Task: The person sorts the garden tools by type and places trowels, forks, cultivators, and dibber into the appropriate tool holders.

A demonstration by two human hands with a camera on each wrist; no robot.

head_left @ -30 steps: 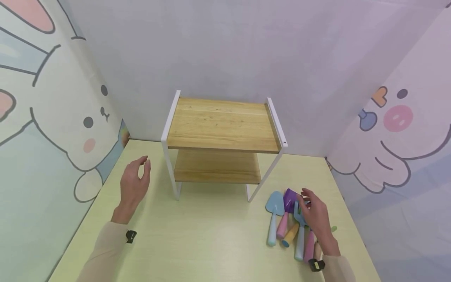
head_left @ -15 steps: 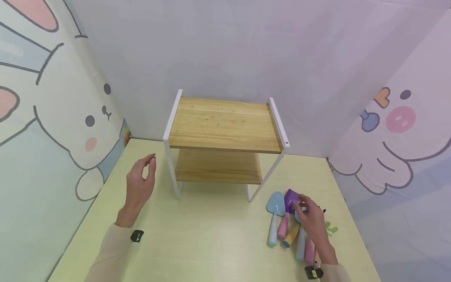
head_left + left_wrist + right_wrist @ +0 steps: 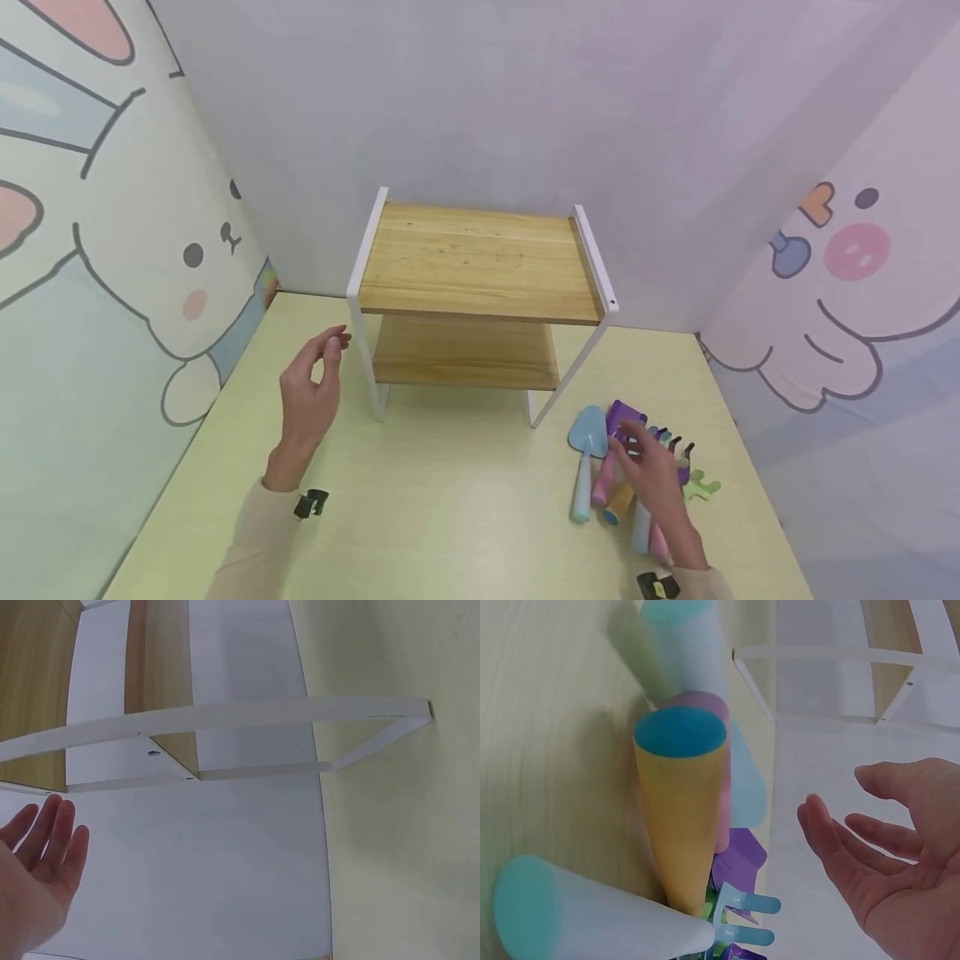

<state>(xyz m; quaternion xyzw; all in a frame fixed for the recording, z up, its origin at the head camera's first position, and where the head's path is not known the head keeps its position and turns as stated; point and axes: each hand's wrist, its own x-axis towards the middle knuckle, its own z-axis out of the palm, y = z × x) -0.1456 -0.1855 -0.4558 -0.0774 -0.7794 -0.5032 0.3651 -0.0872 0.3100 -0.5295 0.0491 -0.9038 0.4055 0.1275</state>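
My left hand [image 3: 311, 396] is raised beside the left leg of a two-tier wooden shelf [image 3: 480, 267], fingers apart and holding nothing. In the left wrist view its fingers point up, close to the white frame [image 3: 247, 714]. Over a group of toy garden tools at the right hovers my right hand [image 3: 654, 479], fingers loosely bent with nothing between them. Left of it lie a blue trowel [image 3: 588, 432] and a purple shovel [image 3: 624, 414] with a pink handle. A yellow handle [image 3: 681, 817] and a pale blue-handled fork [image 3: 750, 935] show beneath it in the right wrist view.
Rake tines [image 3: 675, 446] and a green branching piece [image 3: 702, 487] lie right of the right hand. The pale table [image 3: 450, 517] meets fabric walls [image 3: 480, 100] with cartoon animals on the left and right. Both shelf boards are bare.
My left hand has moved right, toward the shelf. My right hand has shifted a little left over the tools, uncovering the rake tines and the green piece.
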